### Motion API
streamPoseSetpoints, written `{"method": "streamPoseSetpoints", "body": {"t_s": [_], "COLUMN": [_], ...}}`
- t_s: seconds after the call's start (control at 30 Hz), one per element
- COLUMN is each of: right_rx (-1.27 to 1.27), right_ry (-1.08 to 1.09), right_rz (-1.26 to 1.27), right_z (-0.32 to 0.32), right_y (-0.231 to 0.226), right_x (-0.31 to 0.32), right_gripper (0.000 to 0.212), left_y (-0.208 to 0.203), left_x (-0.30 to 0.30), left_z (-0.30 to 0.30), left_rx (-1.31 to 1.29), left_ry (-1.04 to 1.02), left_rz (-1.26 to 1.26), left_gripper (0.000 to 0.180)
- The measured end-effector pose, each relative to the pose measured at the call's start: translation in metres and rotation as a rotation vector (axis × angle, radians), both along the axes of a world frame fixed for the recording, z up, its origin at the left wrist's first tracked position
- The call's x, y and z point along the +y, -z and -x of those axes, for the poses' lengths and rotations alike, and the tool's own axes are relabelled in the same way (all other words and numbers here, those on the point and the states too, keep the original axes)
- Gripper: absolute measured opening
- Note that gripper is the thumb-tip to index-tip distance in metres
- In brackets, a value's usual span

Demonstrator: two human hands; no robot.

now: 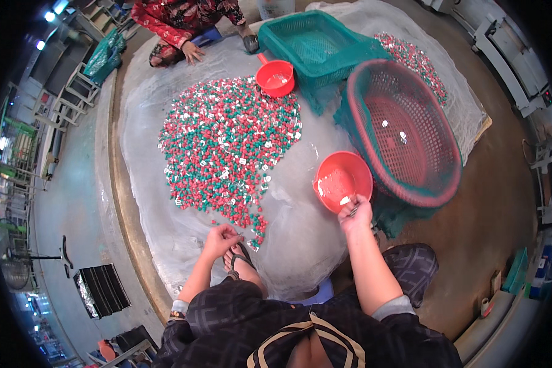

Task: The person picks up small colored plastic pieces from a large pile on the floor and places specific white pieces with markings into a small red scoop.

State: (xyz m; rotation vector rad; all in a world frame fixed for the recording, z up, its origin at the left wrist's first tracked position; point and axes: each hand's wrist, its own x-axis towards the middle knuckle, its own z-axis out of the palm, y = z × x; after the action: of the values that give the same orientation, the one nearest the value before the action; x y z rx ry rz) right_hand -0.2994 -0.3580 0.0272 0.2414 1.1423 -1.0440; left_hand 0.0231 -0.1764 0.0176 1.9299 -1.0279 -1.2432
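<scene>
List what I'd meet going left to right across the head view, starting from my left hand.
Left hand → pile of red, green and white small pieces → near red bowl → red mesh basket

A brown concrete floor [497, 202] runs to the right, a grey one [73, 190] to the left. Metal racks [83, 83] stand at upper left under bright lamps [49, 15]. White machines [515, 61] line the upper right. A dark slatted frame [104, 289], perhaps a grille, lies lower left.
</scene>
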Motion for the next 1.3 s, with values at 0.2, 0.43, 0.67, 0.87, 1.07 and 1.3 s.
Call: {"method": "streamPoseSetpoints", "body": {"t_s": [0.2, 0.43, 0.67, 0.87, 1.07, 1.3], "right_rx": [0.014, -0.055, -0.044, -0.166, -0.134, -0.155], "right_ry": [-0.346, -0.315, -0.166, -0.127, -0.130, -0.132], "right_rz": [0.204, 0.241, 0.296, 0.313, 0.234, 0.293], "right_z": [-0.010, -0.005, 0.001, -0.002, -0.002, -0.005], "right_y": [-0.093, -0.101, -0.096, -0.097, -0.084, -0.078], "right_x": [-0.017, -0.040, -0.049, -0.046, -0.043, -0.040], "right_gripper": [0.023, 0.022, 0.043, 0.051, 0.055, 0.049], "left_y": [-0.048, -0.157, -0.143, -0.114, -0.091, -0.082], "left_x": [-0.107, -0.343, -0.334, -0.252, -0.236, -0.245], "left_z": [0.018, 0.066, 0.165, 0.183, 0.192, 0.189], "left_rx": [0.197, 0.309, -0.212, -0.115, -0.196, 0.061], "left_ry": [0.086, -0.058, 0.627, 0.789, 0.842, 0.790], "left_rz": [0.029, 0.532, 0.791, 0.508, 0.622, 0.429], "left_gripper": [0.016, 0.050, 0.021, 0.032, 0.028, 0.024]}}
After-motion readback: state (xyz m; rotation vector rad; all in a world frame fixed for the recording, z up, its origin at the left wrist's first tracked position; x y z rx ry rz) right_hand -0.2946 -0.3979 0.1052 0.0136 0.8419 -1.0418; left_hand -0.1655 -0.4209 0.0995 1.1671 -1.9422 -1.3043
